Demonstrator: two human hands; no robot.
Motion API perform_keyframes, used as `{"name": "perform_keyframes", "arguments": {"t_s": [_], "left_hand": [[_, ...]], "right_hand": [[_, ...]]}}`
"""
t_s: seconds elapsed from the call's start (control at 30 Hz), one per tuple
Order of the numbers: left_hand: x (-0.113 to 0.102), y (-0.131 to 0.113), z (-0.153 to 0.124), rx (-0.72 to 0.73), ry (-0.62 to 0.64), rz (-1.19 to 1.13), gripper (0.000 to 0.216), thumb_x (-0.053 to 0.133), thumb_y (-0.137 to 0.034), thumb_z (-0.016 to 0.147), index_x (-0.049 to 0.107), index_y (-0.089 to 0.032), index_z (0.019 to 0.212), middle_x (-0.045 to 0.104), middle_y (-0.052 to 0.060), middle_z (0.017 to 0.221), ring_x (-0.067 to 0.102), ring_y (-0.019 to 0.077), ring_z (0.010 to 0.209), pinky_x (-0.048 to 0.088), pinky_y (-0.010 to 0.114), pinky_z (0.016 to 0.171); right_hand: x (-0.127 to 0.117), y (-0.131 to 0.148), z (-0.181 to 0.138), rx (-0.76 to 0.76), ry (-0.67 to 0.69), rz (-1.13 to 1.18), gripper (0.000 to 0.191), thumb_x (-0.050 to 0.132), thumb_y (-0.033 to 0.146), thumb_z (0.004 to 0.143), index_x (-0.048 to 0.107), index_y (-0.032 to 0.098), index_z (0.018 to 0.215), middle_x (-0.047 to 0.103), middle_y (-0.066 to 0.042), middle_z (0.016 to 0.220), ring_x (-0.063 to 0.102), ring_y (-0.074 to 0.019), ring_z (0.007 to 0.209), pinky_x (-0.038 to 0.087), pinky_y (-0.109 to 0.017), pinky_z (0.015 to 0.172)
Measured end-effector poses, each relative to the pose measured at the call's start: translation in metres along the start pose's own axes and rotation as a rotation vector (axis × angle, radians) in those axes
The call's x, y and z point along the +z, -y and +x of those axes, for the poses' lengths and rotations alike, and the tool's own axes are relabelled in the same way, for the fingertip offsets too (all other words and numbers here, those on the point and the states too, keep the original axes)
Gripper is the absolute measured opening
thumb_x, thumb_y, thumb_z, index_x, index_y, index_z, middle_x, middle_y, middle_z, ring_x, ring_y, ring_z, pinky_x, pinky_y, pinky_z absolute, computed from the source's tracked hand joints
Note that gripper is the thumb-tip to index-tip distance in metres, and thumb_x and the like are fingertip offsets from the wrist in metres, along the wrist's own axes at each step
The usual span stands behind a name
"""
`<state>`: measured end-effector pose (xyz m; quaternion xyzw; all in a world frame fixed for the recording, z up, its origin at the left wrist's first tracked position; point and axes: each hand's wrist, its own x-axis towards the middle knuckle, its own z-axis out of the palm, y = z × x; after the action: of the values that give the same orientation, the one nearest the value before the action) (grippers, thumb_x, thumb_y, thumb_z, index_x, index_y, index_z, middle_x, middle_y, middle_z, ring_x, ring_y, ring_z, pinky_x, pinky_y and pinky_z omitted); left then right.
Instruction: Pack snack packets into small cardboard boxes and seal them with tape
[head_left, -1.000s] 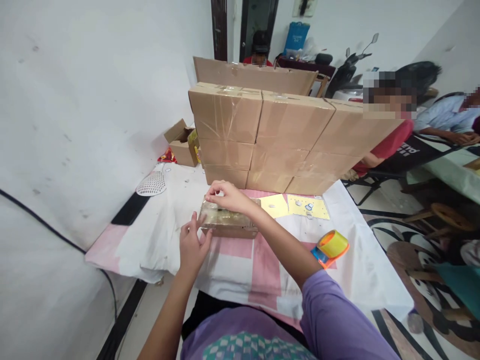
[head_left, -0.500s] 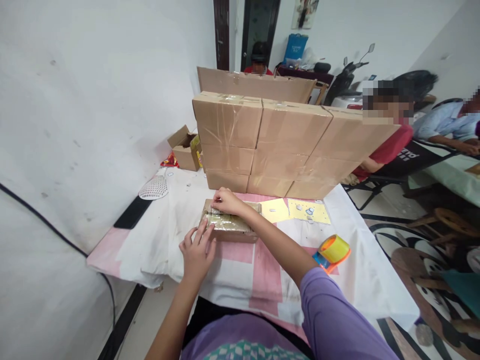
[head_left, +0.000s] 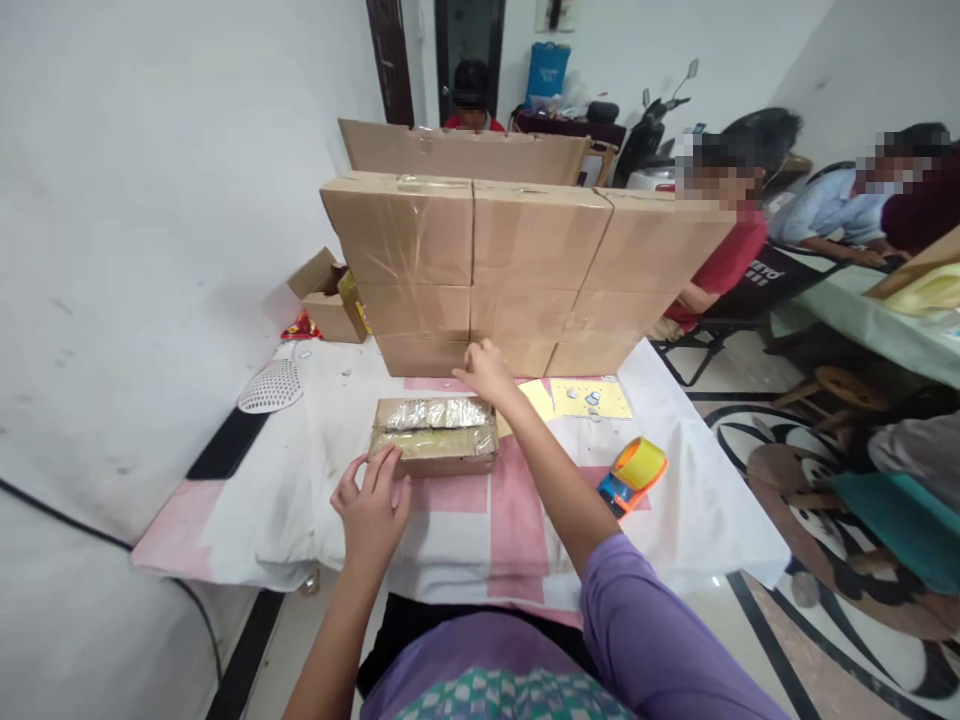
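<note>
A small cardboard box (head_left: 435, 467) lies on the table in front of me, its top crossed by shiny strips of clear tape (head_left: 439, 412). A dark gap shows along the middle of that top. My left hand (head_left: 373, 505) is open, its spread fingertips at the box's front left edge. Above and beyond the far right corner of the box, my right hand (head_left: 487, 374) is raised, fingers curled together. Whatever they pinch, if anything, is too small to make out. To the right lies a tape dispenser (head_left: 616, 492) with a yellow roll (head_left: 639, 463).
A wall of stacked, taped cartons (head_left: 525, 240) stands across the table's back. Yellow sheets (head_left: 589, 398) with small bits lie before it. At left are a white perforated object (head_left: 271, 386) and an opened carton (head_left: 334, 312). Other people sit behind and to the right.
My right hand has lifted off the box top and moved away toward the stacked cartons. My left hand has drawn back to the box's front edge. The camera view has shifted.
</note>
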<state>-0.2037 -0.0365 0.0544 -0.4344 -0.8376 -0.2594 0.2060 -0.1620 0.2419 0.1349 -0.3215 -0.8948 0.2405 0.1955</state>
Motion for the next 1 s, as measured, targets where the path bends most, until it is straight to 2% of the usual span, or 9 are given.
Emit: {"name": "perform_keyframes", "arguments": {"t_s": [0.13,0.23,0.37,0.47,0.57,0.67,0.77,0.87,1.0], "left_hand": [[0.006,0.002,0.006,0.004,0.002,-0.019,0.044,0.059,-0.033,0.094,0.063,-0.018,0.135,0.069,0.012,0.132,0.044,0.0380,0.125,0.030,0.051,0.099],[0.011,0.003,0.009,0.009,-0.022,-0.021,0.041,0.059,-0.033,0.094,0.065,-0.018,0.131,0.070,0.010,0.131,0.043,0.0372,0.123,0.030,0.051,0.100],[0.015,0.002,0.009,0.009,-0.058,-0.042,0.043,0.059,-0.033,0.093,0.064,-0.018,0.132,0.069,0.010,0.132,0.042,0.0365,0.123,0.030,0.051,0.103],[0.016,0.002,0.009,0.025,-0.072,-0.069,0.044,0.060,-0.034,0.091,0.063,-0.017,0.132,0.069,0.011,0.132,0.040,0.0362,0.125,0.030,0.052,0.105],[0.019,0.003,0.009,0.050,-0.067,-0.091,0.047,0.060,-0.035,0.090,0.062,-0.015,0.133,0.068,0.013,0.132,0.043,0.0355,0.123,0.031,0.052,0.106],[0.024,0.003,0.007,0.060,-0.076,-0.065,0.052,0.060,-0.039,0.090,0.060,-0.012,0.135,0.066,0.016,0.133,0.042,0.0378,0.127,0.032,0.053,0.106],[0.028,0.004,0.004,0.070,-0.073,-0.028,0.061,0.061,-0.042,0.089,0.055,-0.010,0.141,0.060,0.019,0.140,0.040,0.0401,0.130,0.033,0.053,0.105],[0.032,0.004,0.000,0.062,-0.065,-0.012,0.070,0.062,-0.043,0.088,0.048,-0.009,0.147,0.051,0.022,0.149,0.037,0.0423,0.133,0.033,0.055,0.105],[0.033,0.001,-0.001,0.061,-0.061,-0.021,0.075,0.062,-0.042,0.088,0.042,-0.007,0.151,0.042,0.026,0.155,0.033,0.0438,0.137,0.031,0.059,0.107]], "right_hand": [[-0.030,-0.093,-0.036,0.123,-0.025,0.058,0.006,0.062,0.023,0.088,0.066,0.020,0.090,0.070,-0.004,0.094,0.065,-0.0181,0.085,0.050,-0.029,0.079],[-0.049,-0.154,-0.066,0.284,-0.124,0.007,0.015,0.053,0.015,0.085,0.067,0.018,0.085,0.073,-0.008,0.092,0.066,-0.0202,0.086,0.050,-0.030,0.078],[-0.086,-0.216,-0.087,0.467,-0.217,-0.077,0.022,0.050,0.011,0.084,0.071,0.017,0.082,0.074,-0.013,0.089,0.067,-0.0240,0.084,0.048,-0.033,0.076],[-0.123,-0.250,-0.088,0.528,-0.226,-0.126,0.022,0.051,0.011,0.087,0.073,0.015,0.085,0.075,-0.016,0.089,0.067,-0.0265,0.083,0.047,-0.034,0.074],[-0.155,-0.276,-0.085,0.536,-0.193,-0.182,0.023,0.050,0.012,0.093,0.073,0.012,0.096,0.075,-0.020,0.098,0.066,-0.0277,0.093,0.048,-0.036,0.080],[-0.168,-0.293,-0.083,0.521,-0.072,-0.233,0.017,0.055,0.019,0.100,0.070,0.012,0.105,0.072,-0.015,0.109,0.066,-0.0235,0.100,0.052,-0.038,0.089],[-0.160,-0.301,-0.084,0.467,0.140,-0.248,0.020,0.064,0.032,0.099,0.068,0.015,0.110,0.069,-0.008,0.114,0.068,-0.0196,0.100,0.058,-0.040,0.089],[-0.143,-0.302,-0.083,0.413,0.351,-0.264,0.022,0.065,0.035,0.099,0.069,0.016,0.109,0.071,-0.006,0.113,0.069,-0.0191,0.097,0.059,-0.039,0.087],[-0.124,-0.298,-0.074,0.401,0.549,-0.349,0.021,0.077,0.034,0.087,0.074,0.014,0.090,0.076,-0.006,0.095,0.071,-0.0224,0.092,0.056,-0.032,0.079]]}}
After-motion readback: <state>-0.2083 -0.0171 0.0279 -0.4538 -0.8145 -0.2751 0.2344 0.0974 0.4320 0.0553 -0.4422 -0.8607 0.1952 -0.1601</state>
